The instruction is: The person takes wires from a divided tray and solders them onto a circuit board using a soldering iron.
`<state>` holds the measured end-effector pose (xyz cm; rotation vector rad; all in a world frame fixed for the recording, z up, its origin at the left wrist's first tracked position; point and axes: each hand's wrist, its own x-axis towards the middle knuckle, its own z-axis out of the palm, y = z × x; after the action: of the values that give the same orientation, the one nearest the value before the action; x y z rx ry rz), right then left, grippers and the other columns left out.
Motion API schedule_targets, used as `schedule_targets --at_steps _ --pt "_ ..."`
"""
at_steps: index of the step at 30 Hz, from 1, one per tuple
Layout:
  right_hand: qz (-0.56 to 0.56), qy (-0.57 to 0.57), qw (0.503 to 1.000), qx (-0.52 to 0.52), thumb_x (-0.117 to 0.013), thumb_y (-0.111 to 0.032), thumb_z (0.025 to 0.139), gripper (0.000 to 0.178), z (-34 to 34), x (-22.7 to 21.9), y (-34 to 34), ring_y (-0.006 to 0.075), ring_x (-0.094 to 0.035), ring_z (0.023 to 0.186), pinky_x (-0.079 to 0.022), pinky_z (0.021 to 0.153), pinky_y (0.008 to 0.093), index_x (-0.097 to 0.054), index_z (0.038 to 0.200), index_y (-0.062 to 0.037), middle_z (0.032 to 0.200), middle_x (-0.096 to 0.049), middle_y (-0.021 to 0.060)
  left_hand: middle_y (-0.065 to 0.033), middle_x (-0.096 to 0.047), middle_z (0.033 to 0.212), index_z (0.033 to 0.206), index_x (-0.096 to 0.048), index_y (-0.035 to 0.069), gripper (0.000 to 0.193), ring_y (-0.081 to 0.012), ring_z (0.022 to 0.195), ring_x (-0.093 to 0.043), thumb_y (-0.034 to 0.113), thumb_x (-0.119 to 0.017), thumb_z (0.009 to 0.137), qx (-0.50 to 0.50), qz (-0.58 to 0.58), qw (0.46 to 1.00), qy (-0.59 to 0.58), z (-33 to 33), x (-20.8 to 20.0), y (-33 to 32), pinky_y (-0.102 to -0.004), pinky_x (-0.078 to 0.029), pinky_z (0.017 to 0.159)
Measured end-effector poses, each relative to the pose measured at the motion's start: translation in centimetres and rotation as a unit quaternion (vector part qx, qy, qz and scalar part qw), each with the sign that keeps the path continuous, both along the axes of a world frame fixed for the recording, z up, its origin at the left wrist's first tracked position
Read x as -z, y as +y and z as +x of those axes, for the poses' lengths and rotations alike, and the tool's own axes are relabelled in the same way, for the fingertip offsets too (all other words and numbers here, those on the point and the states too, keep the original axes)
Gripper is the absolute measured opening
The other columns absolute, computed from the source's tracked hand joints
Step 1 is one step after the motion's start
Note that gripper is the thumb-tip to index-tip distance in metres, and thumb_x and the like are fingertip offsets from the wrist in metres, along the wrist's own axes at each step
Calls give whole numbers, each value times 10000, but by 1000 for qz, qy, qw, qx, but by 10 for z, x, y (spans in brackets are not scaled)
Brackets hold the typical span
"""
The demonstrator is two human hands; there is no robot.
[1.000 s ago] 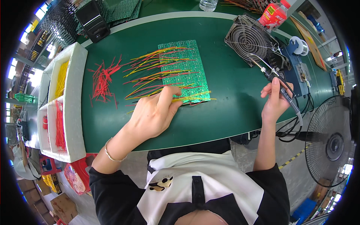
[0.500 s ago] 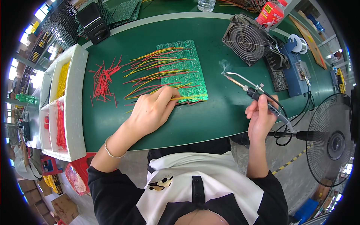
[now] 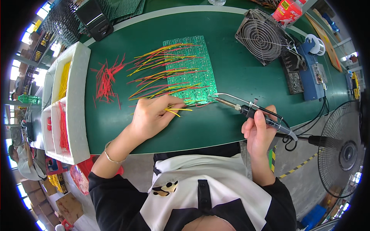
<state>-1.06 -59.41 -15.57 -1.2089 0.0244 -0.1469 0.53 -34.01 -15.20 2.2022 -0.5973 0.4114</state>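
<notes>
A green circuit board panel [image 3: 206,69] lies on the table, with rows of red and yellow wires [image 3: 154,73] running off its left side. My left hand [image 3: 156,115] is closed by the board's near left corner, pinching a few yellow wires [image 3: 179,110] whose ends stick out to the right. In my right hand [image 3: 259,127] is a soldering iron [image 3: 246,110] with a thin metal tube along it. Its tip points left and is at the board's near right corner; whether it touches cannot be made out.
A pile of cut red wires [image 3: 106,82] lies left of the board. Further left stands a white foam box [image 3: 79,115] with yellow and red wires. A square fan [image 3: 262,36], a blue soldering station [image 3: 312,73] with a solder spool, and a red-labelled bottle [image 3: 287,12] stand at right.
The soldering iron has moved left and down, its tip now at the board's near right corner. The yellow wires in my left hand have swung off the board toward me.
</notes>
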Motion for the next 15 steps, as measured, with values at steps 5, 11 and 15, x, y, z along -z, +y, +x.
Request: schedule_targets --at_steps 5,11,15 --pt "-36 0 999 -14 -555 -89 840 199 -1 2 1 118 -463 371 -375 323 220 -374 772 -42 527 -491 86 -86 -661 720 781 -620 -9 86 -123 568 -626 -25 -664 709 -3 2 1000 24 1 2 1 -202 -481 514" --pt "-37 1 999 -20 -560 -79 835 188 1 2 2 115 -471 380 -385 326 220 -385 783 -34 537 -488 77 -87 -665 743 789 -620 -14 88 -133 612 -644 -30 -659 712 -5 6 999 46 1 5 4 -206 -495 546" --pt "-34 3 999 -5 -561 -74 832 181 1 4 2 113 -477 385 -389 325 219 -391 791 -30 554 -491 76 -90 -665 751 791 -620 -16 88 -135 620 -646 -32 -658 713 -3 10 999 54 1 4 4 -208 -497 553"
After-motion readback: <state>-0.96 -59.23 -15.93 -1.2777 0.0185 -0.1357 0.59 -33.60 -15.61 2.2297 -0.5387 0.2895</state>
